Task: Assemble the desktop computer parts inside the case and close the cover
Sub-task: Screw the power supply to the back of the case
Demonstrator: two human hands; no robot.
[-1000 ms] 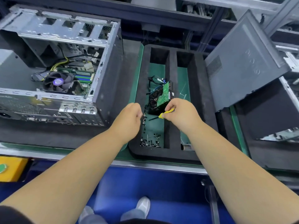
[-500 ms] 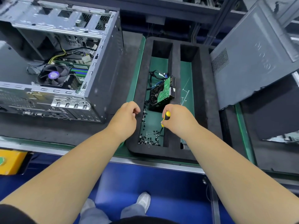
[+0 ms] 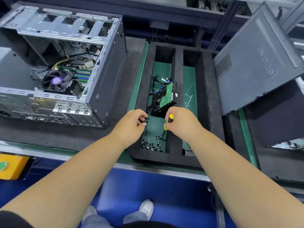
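The open computer case (image 3: pixel 105 76) lies on its side at the left, with the fan (image 3: pixel 56 81) and motherboard showing inside. A black foam tray (image 3: pixel 205 102) in the middle holds a hard drive (image 3: pixel 164 96) leaning on edge and several loose black screws (image 3: pixel 152 145) at its near end. My left hand (image 3: pixel 131 124) pinches a black screw over the tray's left slot. My right hand (image 3: pixel 181 122) grips a yellow-and-black screwdriver (image 3: pixel 168 121), tip pointing down toward the screws. The grey side cover (image 3: pixel 256 60) leans at the right.
A yellow box with a green button (image 3: pixel 11 165) sits at the near left below the bench edge. Another dark case (image 3: pixel 279 119) stands under the leaning cover at the right. The tray's right slot holds a few white cable ties (image 3: pixel 188 99).
My right hand turned the screwdriver upright and drew back toward the screws. My left hand opened from a fist and took a screw at the tray's left slot.
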